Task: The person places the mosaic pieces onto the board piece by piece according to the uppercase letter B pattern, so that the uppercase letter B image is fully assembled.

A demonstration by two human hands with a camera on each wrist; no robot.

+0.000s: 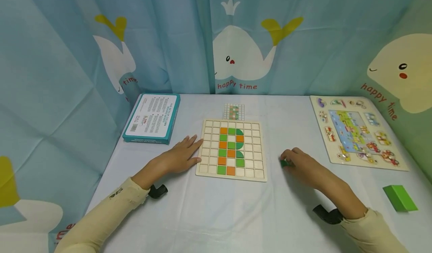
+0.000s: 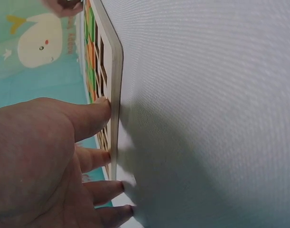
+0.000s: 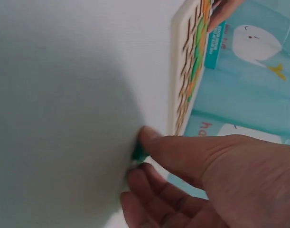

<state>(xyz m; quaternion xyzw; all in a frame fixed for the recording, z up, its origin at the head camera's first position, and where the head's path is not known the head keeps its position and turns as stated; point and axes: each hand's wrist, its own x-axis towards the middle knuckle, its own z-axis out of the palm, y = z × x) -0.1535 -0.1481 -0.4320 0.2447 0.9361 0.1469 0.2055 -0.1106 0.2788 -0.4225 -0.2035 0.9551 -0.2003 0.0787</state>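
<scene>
A wooden grid board [image 1: 254,151] lies on the table with orange, light green and dark green pieces in its middle columns. My left hand [image 1: 180,157] rests flat at the board's left side, its fingers spread; in the left wrist view the thumb and a finger touch the board's edge. To the right of the board, my right hand [image 1: 303,168] pinches a small dark green piece [image 3: 138,153] low over the white cloth. Its fingers hide most of the piece, so its shape cannot be made out.
Behind the board lies a small pattern card [image 1: 234,111]. A teal-edged box [image 1: 152,116] sits at the back left. On the right are a picture puzzle board [image 1: 345,133] and a bright green block [image 1: 399,198]. A whale-print curtain [image 1: 189,39] encloses the table.
</scene>
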